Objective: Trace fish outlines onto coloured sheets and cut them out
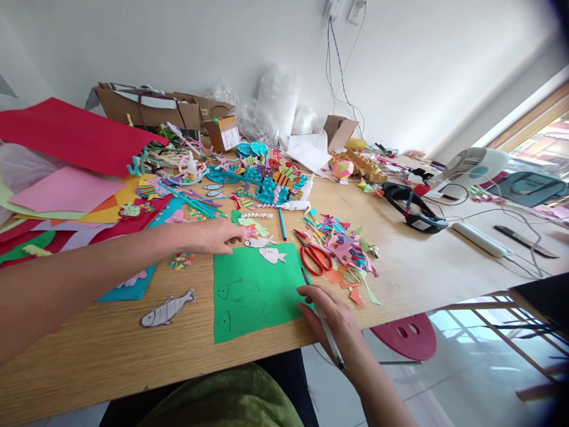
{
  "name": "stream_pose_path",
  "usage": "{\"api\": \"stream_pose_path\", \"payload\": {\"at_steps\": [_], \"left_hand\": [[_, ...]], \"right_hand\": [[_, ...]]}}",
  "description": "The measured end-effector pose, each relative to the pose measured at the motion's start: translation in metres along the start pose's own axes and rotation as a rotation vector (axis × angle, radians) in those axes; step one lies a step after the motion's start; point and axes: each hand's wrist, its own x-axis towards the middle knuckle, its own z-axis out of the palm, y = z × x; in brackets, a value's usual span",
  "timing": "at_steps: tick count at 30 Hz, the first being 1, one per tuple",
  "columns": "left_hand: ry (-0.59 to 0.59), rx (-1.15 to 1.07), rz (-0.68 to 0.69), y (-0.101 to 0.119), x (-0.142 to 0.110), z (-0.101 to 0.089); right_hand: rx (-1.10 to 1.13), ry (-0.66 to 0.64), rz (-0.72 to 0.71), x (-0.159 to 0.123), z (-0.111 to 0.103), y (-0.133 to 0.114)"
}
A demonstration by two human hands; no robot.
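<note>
A green sheet of paper point(280, 284) lies at the table's front edge, with two fish outlines drawn on its left half. My right hand point(331, 320) rests at the sheet's right edge, closed around a pen point(328, 332) whose tip points away from me. Past the sheet's upper left corner, my left hand point(217, 235) reaches in with bent fingers, thumb apart from them. Its fingertips are beside a pink cutout point(249, 232) and a white paper fish point(260, 242). Another white fish cutout point(272, 255) sits on the sheet's top edge. A grey shaded paper fish point(168, 309) lies to the left.
Red-handled scissors point(316, 261) and a heap of paper scraps point(344, 240) are right of the sheet. Behind it lie a blue marker point(283, 224) and a glue bottle point(296, 206). Coloured papers point(66, 190) are stacked left. A fan point(473, 166) stands at the far right.
</note>
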Motion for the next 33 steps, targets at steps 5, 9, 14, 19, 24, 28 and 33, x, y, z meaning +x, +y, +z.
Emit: {"api": "stream_pose_path", "payload": {"at_steps": [5,9,14,19,24,28,33], "left_hand": [[-0.011,-0.007,0.063,0.008,0.021,0.007],[-0.009,-0.009,0.077,0.013,0.036,0.015],[-0.001,-0.02,0.072,0.014,0.043,0.022],[0.006,-0.04,0.067,0.015,0.038,0.024],[0.016,-0.073,0.046,0.018,0.033,0.025],[0.037,-0.111,0.032,0.018,0.03,0.029],[0.076,-0.176,0.01,0.018,0.028,0.032]], "right_hand": [[-0.04,-0.055,-0.036,0.017,-0.008,0.0],[-0.092,-0.126,-0.05,0.045,-0.007,0.004],[-0.157,-0.246,-0.03,0.077,0.004,0.017],[-0.209,-0.366,-0.008,0.096,0.009,0.021],[-0.25,-0.468,0.042,0.105,0.005,0.016],[-0.227,-0.451,0.03,0.105,0.01,0.022],[-0.163,-0.38,0.012,0.099,0.017,0.035]]}}
